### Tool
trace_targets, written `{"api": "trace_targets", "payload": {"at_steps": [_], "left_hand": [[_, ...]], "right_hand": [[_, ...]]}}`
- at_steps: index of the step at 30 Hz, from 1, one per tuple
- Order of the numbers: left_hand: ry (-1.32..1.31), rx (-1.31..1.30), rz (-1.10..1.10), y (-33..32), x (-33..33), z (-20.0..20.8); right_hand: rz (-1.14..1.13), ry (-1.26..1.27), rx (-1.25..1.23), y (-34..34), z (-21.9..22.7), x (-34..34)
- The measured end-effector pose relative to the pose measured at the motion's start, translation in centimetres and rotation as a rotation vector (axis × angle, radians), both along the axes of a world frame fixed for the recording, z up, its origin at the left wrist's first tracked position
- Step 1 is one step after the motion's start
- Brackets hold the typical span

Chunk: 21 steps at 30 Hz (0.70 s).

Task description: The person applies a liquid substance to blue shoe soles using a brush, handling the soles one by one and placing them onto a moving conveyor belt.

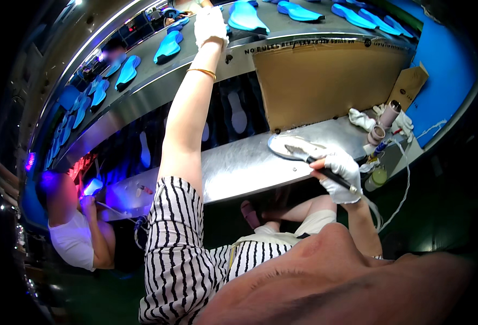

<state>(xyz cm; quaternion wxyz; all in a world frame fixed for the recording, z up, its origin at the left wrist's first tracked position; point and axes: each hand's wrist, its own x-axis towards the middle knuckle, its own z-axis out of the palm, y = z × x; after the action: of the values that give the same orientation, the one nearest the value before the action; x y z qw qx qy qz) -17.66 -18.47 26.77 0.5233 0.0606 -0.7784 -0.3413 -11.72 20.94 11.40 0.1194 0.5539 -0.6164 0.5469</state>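
My left arm stretches far forward, and my left hand (211, 28), in a white glove, is over the conveyor belt (206, 57). Glare washes out its fingers, so I cannot see whether they hold anything. Close to its right lies a blue shoe sole (247, 17); another blue shoe sole (168, 46) lies to its left. My right hand (341, 176), gloved with bare fingertips, is closed round a black-handled brush (334, 177). The brush's far end meets a pale oval piece with a blue rim (282, 147) on the metal bench (233, 168); its kind is unclear.
A cardboard sheet (331, 81) leans behind the bench. Thread spools (391, 111), white gloves (361, 119), a yellowish bottle (377, 177) and a white cable (407, 173) stand or hang at the right. At the left, a person in a white shirt (76, 238) sits holding a brightly lit piece.
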Motion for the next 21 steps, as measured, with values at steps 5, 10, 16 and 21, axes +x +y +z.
{"api": "trace_targets", "payload": {"at_steps": [5,10,16,21], "left_hand": [[-0.569,-0.554,0.372,-5.4,1.2,-2.2],[-0.372,-0.555,0.375,0.3,4.6,-3.3],[0.115,-0.23,-0.173,3.8,17.2,-3.6],[0.591,0.522,-0.837,7.7,22.5,-5.4]], "right_hand": [[0.012,-0.096,0.059,-0.1,-1.5,-0.5],[0.01,-0.15,0.073,-1.4,-2.2,-0.6],[0.019,-0.17,0.081,-3.3,-5.5,-0.1],[0.04,-0.552,0.134,-4.1,-7.0,0.7]]}}
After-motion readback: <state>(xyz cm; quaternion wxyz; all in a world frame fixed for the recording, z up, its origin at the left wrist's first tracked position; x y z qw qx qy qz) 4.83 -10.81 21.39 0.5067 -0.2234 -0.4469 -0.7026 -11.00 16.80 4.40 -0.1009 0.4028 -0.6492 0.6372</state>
